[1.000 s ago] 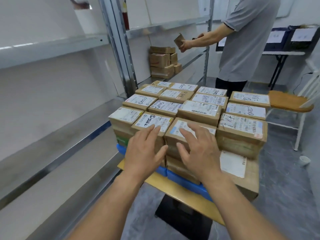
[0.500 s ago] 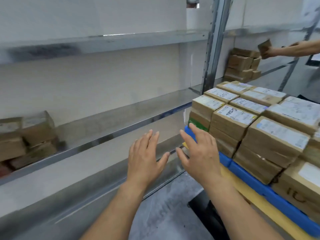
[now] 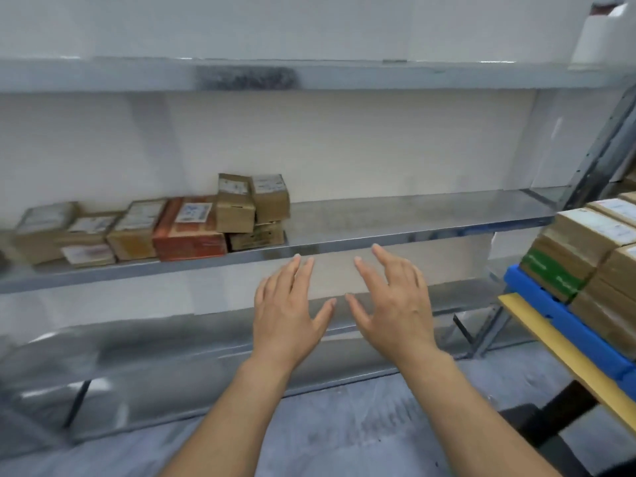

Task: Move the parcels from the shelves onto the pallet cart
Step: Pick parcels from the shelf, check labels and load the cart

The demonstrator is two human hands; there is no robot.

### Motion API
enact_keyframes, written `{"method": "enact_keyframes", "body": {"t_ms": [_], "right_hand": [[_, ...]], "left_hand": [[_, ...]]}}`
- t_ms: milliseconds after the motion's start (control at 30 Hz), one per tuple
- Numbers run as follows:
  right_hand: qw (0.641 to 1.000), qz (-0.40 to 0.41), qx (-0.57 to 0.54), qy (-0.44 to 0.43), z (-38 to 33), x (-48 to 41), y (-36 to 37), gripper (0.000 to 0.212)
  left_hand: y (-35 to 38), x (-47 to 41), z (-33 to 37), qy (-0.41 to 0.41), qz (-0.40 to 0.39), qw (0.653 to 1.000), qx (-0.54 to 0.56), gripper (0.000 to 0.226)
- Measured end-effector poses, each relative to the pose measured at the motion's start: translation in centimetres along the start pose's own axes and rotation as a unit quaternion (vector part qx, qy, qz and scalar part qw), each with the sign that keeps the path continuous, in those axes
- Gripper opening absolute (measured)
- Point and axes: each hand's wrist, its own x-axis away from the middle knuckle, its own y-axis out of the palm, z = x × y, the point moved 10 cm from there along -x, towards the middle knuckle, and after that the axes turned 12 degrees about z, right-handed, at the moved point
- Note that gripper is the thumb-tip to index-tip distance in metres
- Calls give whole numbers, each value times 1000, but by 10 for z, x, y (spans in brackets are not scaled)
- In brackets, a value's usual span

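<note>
A: How far along?
B: Partly done, I'd say. Labelled brown cardboard parcels point(image 3: 585, 235) sit stacked on the blue-topped pallet cart point(image 3: 564, 325), right of the grey steel middle shelf point(image 3: 413, 218). A cluster of brown and orange boxes point(image 3: 192, 225) waits on that shelf's left part.
A: Hands?
B: Left hand point(image 3: 289, 311) and right hand point(image 3: 395, 304) hover before the shelf's front edge, fingers spread, holding nothing.

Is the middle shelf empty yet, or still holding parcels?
Not empty: parcels sit on the left part of the middle shelf; the right part is bare.
</note>
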Motion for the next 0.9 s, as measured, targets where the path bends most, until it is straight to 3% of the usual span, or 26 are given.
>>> {"method": "enact_keyframes", "body": {"t_ms": [500, 900], "right_hand": [[976, -54, -178, -114, -214, -10, 110, 46], [951, -113, -257, -127, -343, -63, 236, 49]], "left_hand": [[-99, 48, -216, -203, 44, 972, -113, 70], [-135, -8, -364, -252, 62, 953, -155, 74]]}}
